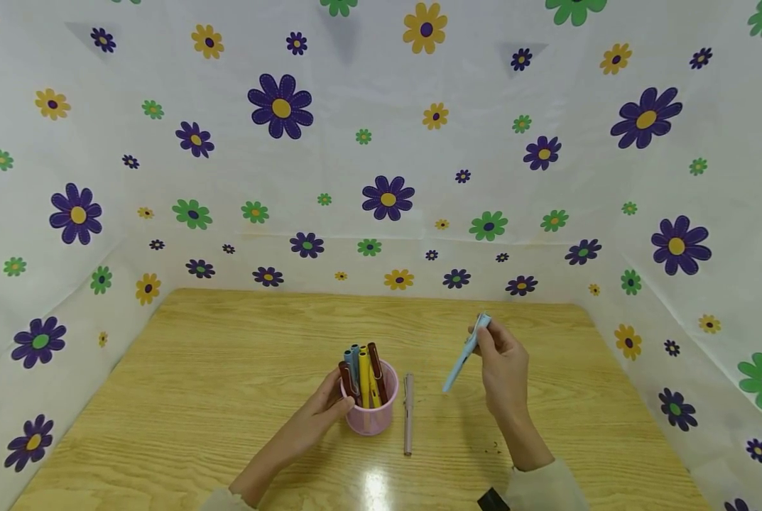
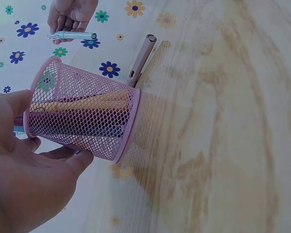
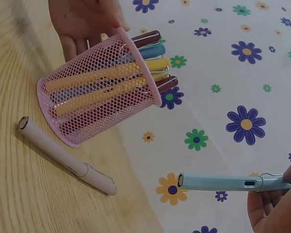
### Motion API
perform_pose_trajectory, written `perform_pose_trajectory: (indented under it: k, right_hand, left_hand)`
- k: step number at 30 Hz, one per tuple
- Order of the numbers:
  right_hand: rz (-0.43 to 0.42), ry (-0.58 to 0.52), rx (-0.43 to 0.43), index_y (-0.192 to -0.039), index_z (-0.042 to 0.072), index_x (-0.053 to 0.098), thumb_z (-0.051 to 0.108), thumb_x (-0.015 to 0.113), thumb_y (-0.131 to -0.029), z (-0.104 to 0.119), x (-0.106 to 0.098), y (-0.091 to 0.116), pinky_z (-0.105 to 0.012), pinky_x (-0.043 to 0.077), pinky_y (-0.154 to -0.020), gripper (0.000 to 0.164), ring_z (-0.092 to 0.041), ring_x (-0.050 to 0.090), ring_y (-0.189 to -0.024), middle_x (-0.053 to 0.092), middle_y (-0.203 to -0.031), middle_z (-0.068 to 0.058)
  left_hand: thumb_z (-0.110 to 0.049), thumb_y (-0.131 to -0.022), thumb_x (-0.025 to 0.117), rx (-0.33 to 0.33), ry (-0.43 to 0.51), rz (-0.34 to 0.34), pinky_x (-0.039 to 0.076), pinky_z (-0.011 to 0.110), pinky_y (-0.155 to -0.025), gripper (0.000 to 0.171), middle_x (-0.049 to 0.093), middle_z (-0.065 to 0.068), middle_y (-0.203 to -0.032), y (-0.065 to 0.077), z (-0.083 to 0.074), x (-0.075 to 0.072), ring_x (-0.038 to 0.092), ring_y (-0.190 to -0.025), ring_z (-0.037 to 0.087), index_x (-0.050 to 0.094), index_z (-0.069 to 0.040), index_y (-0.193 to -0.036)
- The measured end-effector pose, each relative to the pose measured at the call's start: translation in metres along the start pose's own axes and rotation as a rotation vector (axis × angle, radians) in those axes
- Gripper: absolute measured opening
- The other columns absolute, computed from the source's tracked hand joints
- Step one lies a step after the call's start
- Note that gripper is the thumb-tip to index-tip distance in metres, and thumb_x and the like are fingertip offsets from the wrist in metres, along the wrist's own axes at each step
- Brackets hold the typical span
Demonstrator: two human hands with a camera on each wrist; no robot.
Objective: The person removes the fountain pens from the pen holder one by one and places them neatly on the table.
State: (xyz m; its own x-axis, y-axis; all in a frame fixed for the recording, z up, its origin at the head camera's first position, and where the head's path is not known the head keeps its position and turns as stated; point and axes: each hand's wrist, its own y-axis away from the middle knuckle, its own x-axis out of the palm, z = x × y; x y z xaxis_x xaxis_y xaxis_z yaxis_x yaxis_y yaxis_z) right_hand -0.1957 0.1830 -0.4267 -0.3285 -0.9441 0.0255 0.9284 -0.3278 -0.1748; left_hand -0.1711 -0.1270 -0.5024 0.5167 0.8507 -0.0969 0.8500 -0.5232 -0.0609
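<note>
A pink mesh pen cup (image 1: 369, 420) stands on the table, holding several capped pens in dark red, blue and yellow (image 1: 364, 380). My left hand (image 1: 322, 411) grips the cup's left side, thumb near the rim; the left wrist view shows fingers around the mesh (image 2: 82, 111). To the right, my right hand (image 1: 505, 365) pinches a light blue pen (image 1: 462, 362) by its clip end, raised above the table with the other end slanting down to the left. Between cup and hand a pale pinkish-grey pen (image 1: 408, 419) lies on the wood, also seen in the right wrist view.
The wood-grain table (image 1: 240, 355) is enclosed at the back and sides by a white cloth (image 1: 329, 163) printed with flowers. Small dark specks (image 1: 494, 447) lie near the right forearm. A black object (image 1: 492, 499) shows by the right sleeve.
</note>
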Motion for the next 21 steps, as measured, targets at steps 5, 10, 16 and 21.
perform_pose_trajectory:
  k: [5, 10, 16, 21]
  right_hand:
    - [0.018, 0.01, 0.021, -0.137, -0.004, 0.061, 0.014, 0.054, -0.109, -0.006, -0.001, 0.001, -0.022, 0.058, -0.087, 0.033, -0.015, 0.066, -0.099, 0.068, -0.115, -0.015]
    - [0.033, 0.015, 0.029, -0.136, -0.005, 0.06, 0.011, 0.055, -0.108, -0.011, -0.002, 0.001, -0.023, 0.058, -0.085, 0.033, -0.019, 0.066, -0.099, 0.066, -0.118, -0.021]
    - [0.052, 0.026, 0.05, -0.134, -0.005, 0.061, 0.009, 0.056, -0.107, -0.018, -0.003, 0.002, -0.024, 0.059, -0.083, 0.031, -0.015, 0.067, -0.093, 0.069, -0.11, -0.01]
    - [0.099, 0.02, 0.07, -0.133, -0.008, 0.06, 0.004, 0.056, -0.106, -0.022, -0.003, 0.003, -0.024, 0.059, -0.083, 0.03, -0.013, 0.066, -0.093, 0.067, -0.112, -0.015]
  left_hand:
    - [-0.022, -0.113, 0.046, -0.003, 0.0, -0.002, 0.025, 0.048, -0.122, 0.069, 0.02, 0.029, -0.166, 0.0, 0.0, 0.0, 0.022, -0.153, 0.042, 0.005, -0.006, -0.166]
    - [-0.022, -0.113, 0.046, -0.009, 0.003, -0.001, 0.024, 0.049, -0.122, 0.069, 0.019, 0.028, -0.166, 0.001, -0.001, 0.0, 0.02, -0.153, 0.042, 0.005, -0.006, -0.166]
    - [-0.023, -0.113, 0.046, -0.015, -0.002, -0.006, 0.024, 0.05, -0.122, 0.07, 0.02, 0.029, -0.166, 0.001, -0.001, 0.0, 0.021, -0.153, 0.042, 0.004, -0.006, -0.166]
    - [-0.022, -0.112, 0.046, -0.013, 0.002, -0.006, 0.023, 0.049, -0.123, 0.07, 0.019, 0.029, -0.166, 0.001, -0.001, 0.0, 0.02, -0.154, 0.042, 0.003, -0.004, -0.165]
